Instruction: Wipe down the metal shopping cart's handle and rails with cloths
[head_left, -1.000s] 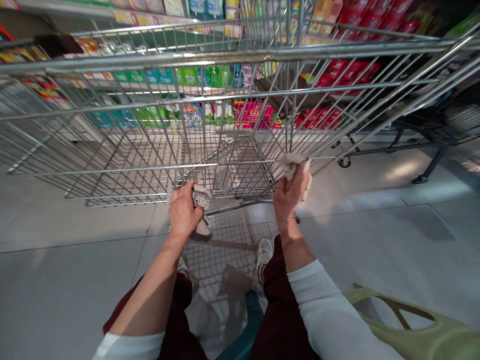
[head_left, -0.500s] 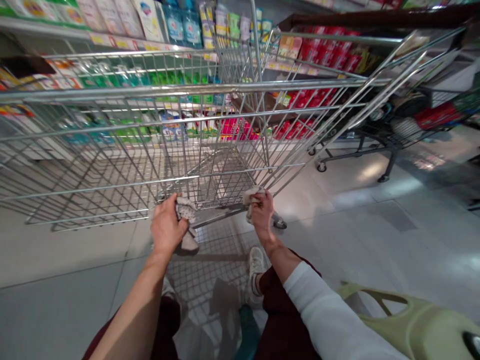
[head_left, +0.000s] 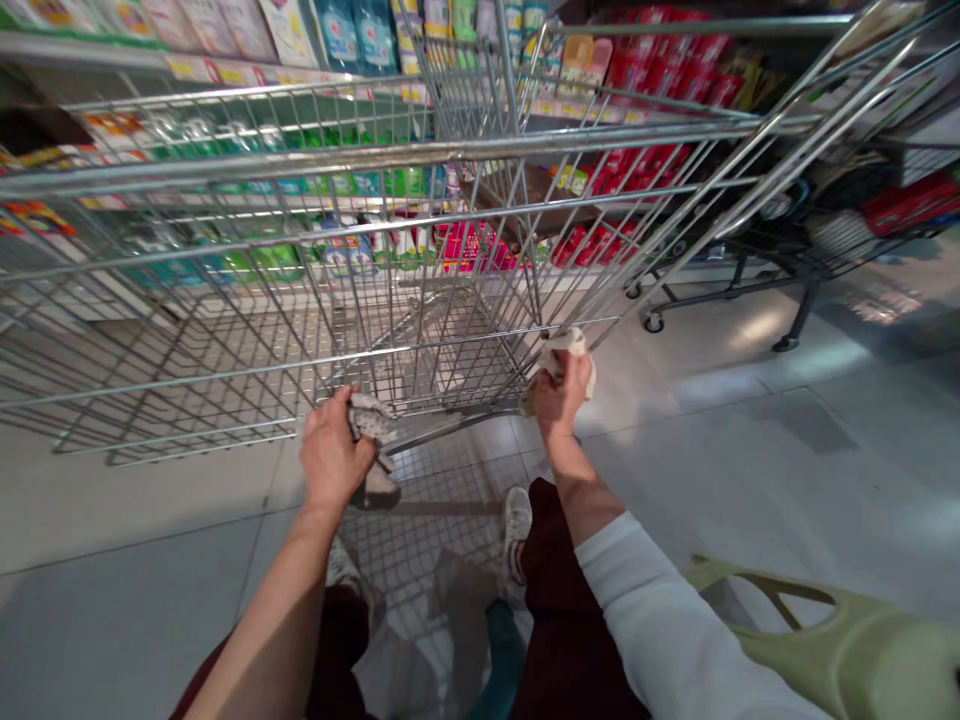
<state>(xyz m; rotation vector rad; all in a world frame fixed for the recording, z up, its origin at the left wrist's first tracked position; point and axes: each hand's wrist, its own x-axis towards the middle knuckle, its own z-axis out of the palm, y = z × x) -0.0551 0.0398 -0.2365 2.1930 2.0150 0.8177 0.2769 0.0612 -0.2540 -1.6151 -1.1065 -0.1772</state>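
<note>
A metal shopping cart (head_left: 300,155) stands sideways in front of me, its wire basket empty of goods. My left hand (head_left: 334,450) is closed around a crumpled grey patterned cloth (head_left: 371,418) at the lower frame, near the basket's bottom edge. Higher and to the right, my right hand (head_left: 562,392) grips a pale cream cloth (head_left: 566,345), pressed against the cart's lower rear wires. The fingertips of the right hand are partly hidden by the cloth.
Behind the cart, store shelves (head_left: 225,72) hold bottles and packages. A second, dark cart (head_left: 795,270) with things in it stands to the right. At the lower right sits an olive-green plastic object (head_left: 840,640) with an opening. My shoe (head_left: 517,525) rests on the tiled floor (head_left: 750,450).
My right hand has moved up and to the right with the cream cloth, along the cart's frame. The left hand stays in nearly the same place. The view has shifted slightly.
</note>
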